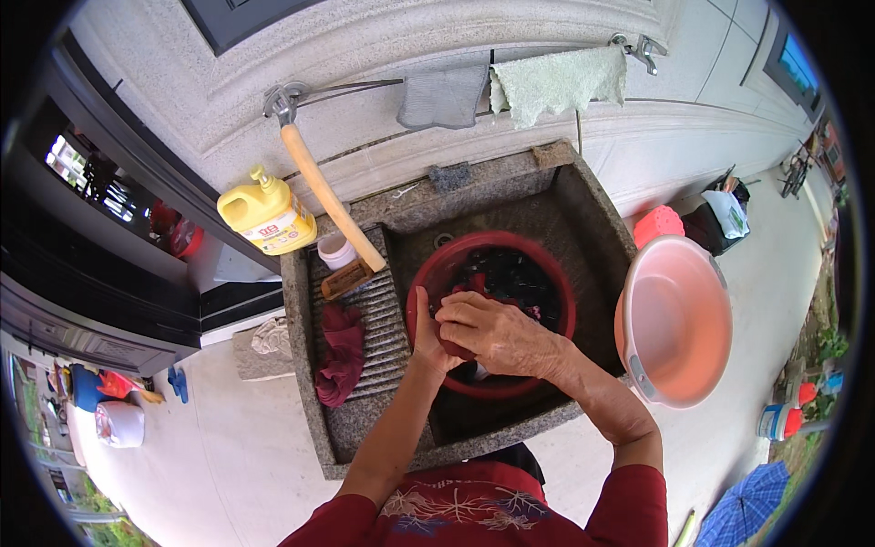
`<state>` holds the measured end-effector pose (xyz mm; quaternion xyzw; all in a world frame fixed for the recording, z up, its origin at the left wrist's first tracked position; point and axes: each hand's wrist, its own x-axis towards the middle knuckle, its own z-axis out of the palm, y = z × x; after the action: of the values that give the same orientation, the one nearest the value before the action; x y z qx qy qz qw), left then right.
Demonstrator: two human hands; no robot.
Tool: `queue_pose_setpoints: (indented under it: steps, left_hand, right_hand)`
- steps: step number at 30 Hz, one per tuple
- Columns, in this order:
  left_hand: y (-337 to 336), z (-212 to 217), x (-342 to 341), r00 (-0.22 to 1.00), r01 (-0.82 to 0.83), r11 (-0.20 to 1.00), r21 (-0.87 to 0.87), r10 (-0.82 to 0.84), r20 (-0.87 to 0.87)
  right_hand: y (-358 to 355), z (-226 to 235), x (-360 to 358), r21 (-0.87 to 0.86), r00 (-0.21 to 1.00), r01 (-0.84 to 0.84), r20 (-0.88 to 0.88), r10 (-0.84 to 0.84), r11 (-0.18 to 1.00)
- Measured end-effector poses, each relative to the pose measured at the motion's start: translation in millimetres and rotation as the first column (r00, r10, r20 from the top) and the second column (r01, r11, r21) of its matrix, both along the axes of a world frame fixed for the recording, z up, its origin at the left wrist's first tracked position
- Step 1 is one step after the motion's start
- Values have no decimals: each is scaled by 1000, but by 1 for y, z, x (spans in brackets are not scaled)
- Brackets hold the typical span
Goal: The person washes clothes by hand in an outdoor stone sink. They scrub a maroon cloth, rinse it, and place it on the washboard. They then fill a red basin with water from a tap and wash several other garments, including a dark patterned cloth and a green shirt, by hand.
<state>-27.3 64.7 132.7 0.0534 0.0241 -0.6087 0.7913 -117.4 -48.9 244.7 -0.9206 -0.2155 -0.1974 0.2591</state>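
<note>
Dark wet laundry [510, 278] fills a round red plastic basin [556, 283] that sits inside a rough grey stone sink [592, 214], toward the sink's right half. Both bare hands work at the near rim of the basin. The left hand [425, 335] curls around the rim, thumb up, with a piece of red cloth [453, 345] against its palm. The right hand [492, 333] lies closed over the same red cloth, fingers bent and pressing it toward the left hand. By the look of it, this is the rubbing stage of a hand wash; the next move would call for firm kneading while the basin is kept steady.

On the ribbed washboard slope [387, 333] at the sink's left side lies a crumpled dark red garment [340, 356]. At that slope's far end rest a wooden scrubbing brush [345, 279] and a small white cup [335, 249].

Just past the sink's far left corner stands 1 yellow plastic jug [266, 214] with a pump top and a white and red label. A long wooden handle [330, 196] leans from the wall to the washboard.

A grey cloth [443, 96] and a pale green towel [560, 82] hang on a rail above the sink's far edge. A large pink plastic basin [674, 319] leans tilted against the sink's right edge.
</note>
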Motion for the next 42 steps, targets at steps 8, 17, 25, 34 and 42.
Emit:
queue_pose_setpoints:
  steps: [8, 17, 25, 34, 42]
  left_hand:
    - [-12, -10, -52, 974, -214, 969, 128, 222, -53]
    - [-16, -24, -27, 881, -225, 973, 46, 223, -417]
    - [-21, -43, -4, 939, -139, 930, 340, 233, -253]
    - [-27, -44, 9, 995, -2, 959, 284, 31, -98]
    - [-40, -19, 16, 984, 158, 983, -99, -165, -73]
  right_hand:
    - [36, 11, -31, -272, 992, 44, 125, -10, 961]
    - [8, 14, -43, -371, 920, 389, 196, -338, 843]
    - [-23, -53, -57, 290, 718, 636, -562, -410, 715]
    - [-23, -141, -74, 697, 809, 560, -347, 474, -447]
    - [20, -143, -53, 554, 902, 397, -86, 424, -732]
